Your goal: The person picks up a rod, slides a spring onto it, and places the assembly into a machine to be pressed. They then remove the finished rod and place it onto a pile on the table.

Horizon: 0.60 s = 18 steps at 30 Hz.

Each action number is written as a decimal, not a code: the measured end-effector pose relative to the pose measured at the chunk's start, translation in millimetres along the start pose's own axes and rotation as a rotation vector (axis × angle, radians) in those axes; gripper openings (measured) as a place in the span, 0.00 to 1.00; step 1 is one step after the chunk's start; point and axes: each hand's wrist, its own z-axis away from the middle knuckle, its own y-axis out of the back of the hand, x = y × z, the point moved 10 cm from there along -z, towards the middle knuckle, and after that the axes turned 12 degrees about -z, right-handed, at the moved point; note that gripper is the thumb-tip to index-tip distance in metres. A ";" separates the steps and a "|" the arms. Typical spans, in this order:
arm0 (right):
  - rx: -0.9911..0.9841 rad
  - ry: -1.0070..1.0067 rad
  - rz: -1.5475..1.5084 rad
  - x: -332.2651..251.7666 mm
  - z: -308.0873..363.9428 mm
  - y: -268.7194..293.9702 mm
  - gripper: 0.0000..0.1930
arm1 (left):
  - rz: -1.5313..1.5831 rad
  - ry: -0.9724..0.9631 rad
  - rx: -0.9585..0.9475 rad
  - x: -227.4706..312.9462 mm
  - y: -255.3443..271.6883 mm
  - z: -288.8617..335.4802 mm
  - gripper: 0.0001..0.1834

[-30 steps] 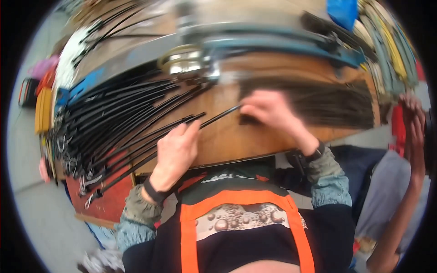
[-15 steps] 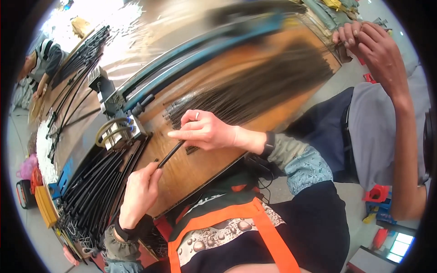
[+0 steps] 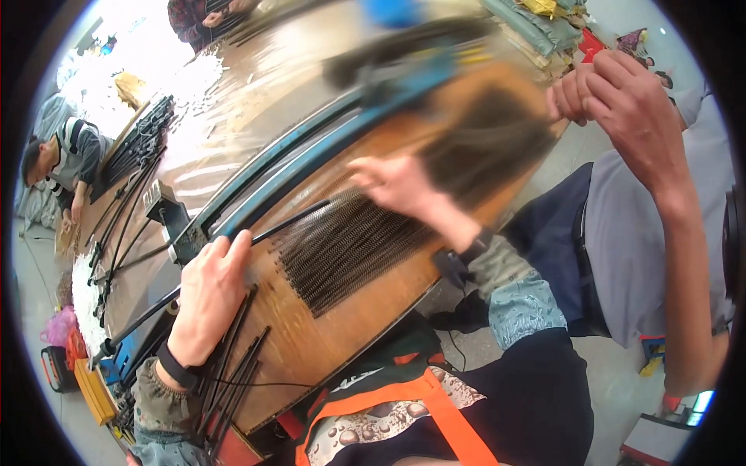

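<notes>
Head view: the left hand (image 3: 208, 289) grips a long thin black rod (image 3: 233, 256), laid slantwise over the brown wooden workbench (image 3: 342, 342), apparently to steady it beside the dark row of thin wires (image 3: 342, 248) spread at the bench's middle. The right hand (image 3: 396, 182), fingers loosely spread, rests on the wires' far end, probably combing them flat. More black rods (image 3: 233, 365) lie at the bench's near edge.

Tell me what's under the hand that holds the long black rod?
Under the left hand holding the black rod lies the brown wooden board, with more black rods near the wrist. The board right beneath the palm is covered.
</notes>
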 end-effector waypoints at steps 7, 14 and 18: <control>0.031 -0.136 0.136 7.0 4.7 18.2 0.11 | 0.019 -0.003 -0.004 13.9 2.8 7.1 0.18; 0.148 0.105 0.038 -42.1 -9.7 7.3 0.15 | 0.073 -0.012 0.021 16.4 17.3 30.7 0.19; 0.103 0.072 -0.053 -73.2 -10.4 -22.5 0.15 | 0.034 0.043 0.045 9.4 20.0 46.5 0.18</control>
